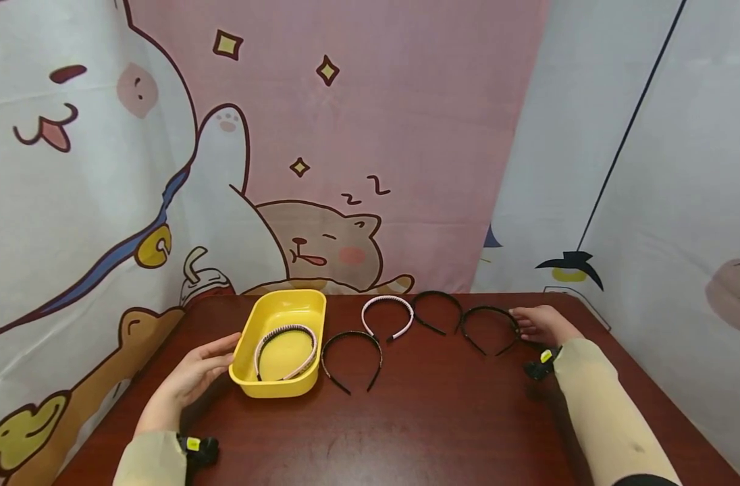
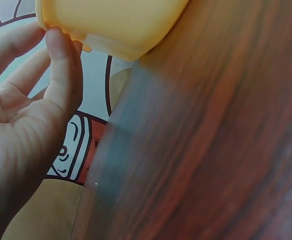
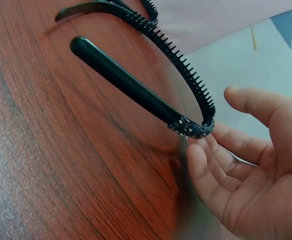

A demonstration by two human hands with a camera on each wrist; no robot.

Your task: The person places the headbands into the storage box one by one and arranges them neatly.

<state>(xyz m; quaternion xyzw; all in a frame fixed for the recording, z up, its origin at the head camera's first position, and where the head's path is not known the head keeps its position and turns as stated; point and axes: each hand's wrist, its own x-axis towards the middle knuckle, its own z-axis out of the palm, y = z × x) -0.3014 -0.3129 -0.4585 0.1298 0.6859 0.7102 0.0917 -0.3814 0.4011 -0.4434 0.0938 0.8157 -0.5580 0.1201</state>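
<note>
The left hand reaches the left side of a yellow plastic tray, its fingertips touching the rim. A pale pink headband with dark teeth stands inside the tray. At the far right, the right hand is at a black headband. In the right wrist view this headband shows comb teeth and glittery specks, and the hand's fingertips are beside its curve, apart from one another. Whether they bear any of its weight cannot be told.
Between tray and right hand lie a dark patterned headband, a pink headband and another black headband. All lie on a reddish-brown table. A cartoon-printed cloth hangs behind the table's far edge.
</note>
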